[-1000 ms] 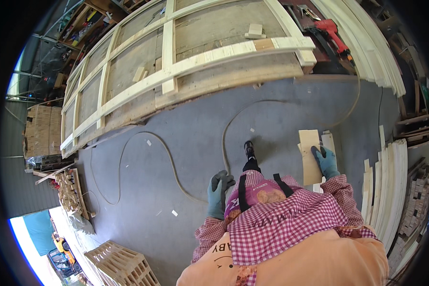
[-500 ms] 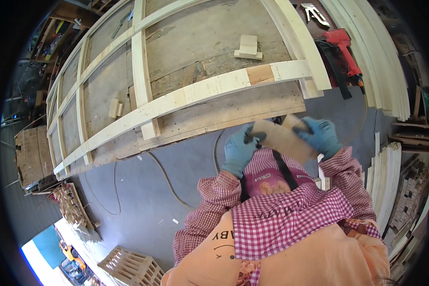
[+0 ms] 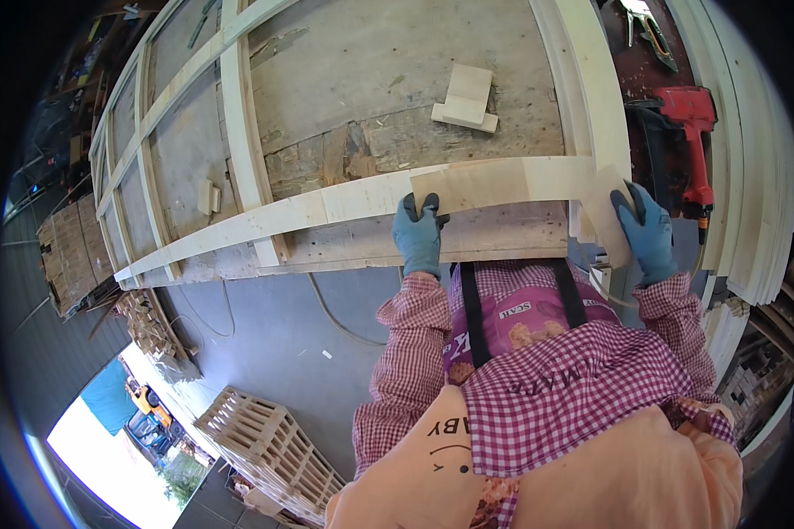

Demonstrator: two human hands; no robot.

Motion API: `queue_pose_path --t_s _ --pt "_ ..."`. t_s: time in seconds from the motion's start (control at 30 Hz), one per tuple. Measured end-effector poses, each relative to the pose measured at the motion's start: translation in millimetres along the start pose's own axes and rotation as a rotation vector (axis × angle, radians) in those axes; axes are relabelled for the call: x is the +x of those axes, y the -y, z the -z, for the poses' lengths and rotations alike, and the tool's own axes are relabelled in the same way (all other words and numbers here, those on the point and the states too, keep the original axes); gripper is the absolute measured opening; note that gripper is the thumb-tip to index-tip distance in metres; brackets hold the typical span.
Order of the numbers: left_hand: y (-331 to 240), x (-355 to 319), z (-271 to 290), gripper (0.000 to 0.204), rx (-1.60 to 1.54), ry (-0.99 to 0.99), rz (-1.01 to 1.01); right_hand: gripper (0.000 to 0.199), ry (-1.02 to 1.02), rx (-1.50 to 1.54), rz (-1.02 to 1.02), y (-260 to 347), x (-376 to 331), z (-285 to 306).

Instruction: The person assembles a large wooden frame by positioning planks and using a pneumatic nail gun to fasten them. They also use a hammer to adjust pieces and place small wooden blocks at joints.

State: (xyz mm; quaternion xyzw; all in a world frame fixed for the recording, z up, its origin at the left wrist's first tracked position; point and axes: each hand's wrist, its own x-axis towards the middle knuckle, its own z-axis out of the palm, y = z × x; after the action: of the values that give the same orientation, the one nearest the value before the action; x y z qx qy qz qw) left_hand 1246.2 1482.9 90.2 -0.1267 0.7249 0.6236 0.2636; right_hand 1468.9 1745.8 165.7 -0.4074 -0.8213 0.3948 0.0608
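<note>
A pale slatted wooden frame (image 3: pixel 353 201) lies on a worn wooden bench. My left hand (image 3: pixel 419 234), in a blue glove with dark fingertips, grips the left end of a thin wooden plate (image 3: pixel 472 187) that lies along the frame's near rail. My right hand (image 3: pixel 648 234), gloved alike, is closed on the edge of a second thin wooden plate (image 3: pixel 606 216), held tilted at the frame's near right corner. Whether this plate touches the frame I cannot tell.
A red nail gun (image 3: pixel 692 132) lies right of the frame, with a metal stapler-like tool (image 3: pixel 648 31) beyond it. Long pale boards (image 3: pixel 750 159) are stacked at the far right. Wood blocks (image 3: pixel 466 99) rest inside the frame. A hose (image 3: pixel 331 313) crosses the grey floor.
My hands have moved apart and forward, separating the two plates. The left one's plate now lies on the near rail; the right one's is at the corner. The view has shifted.
</note>
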Motion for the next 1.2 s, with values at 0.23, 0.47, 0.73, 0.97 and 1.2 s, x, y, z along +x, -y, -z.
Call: queue_pose_path --t_s 0.23,0.47,0.73,0.97,1.2 --pt "-12.3 13.7 30.4 0.026 0.115 -0.051 -0.037 0.052 0.048 -0.097 0.172 48.9 69.2 -38.2" --pt "-14.0 18.4 36.5 0.025 0.103 0.033 -0.003 0.058 -0.237 -0.673 0.607 75.0 108.7 -77.4" --pt "-12.3 18.4 32.8 0.020 0.058 0.081 -0.052 0.071 0.033 -0.595 0.187 53.5 32.9 -153.6" --pt "-10.7 18.4 37.0 0.021 0.119 0.133 -0.073 0.073 0.002 -0.612 0.023 67.9 34.2 -166.6" --pt "-2.7 23.1 39.5 0.023 0.036 0.173 -0.129 0.068 -0.040 -0.554 0.053 65.0 32.9 -171.7"
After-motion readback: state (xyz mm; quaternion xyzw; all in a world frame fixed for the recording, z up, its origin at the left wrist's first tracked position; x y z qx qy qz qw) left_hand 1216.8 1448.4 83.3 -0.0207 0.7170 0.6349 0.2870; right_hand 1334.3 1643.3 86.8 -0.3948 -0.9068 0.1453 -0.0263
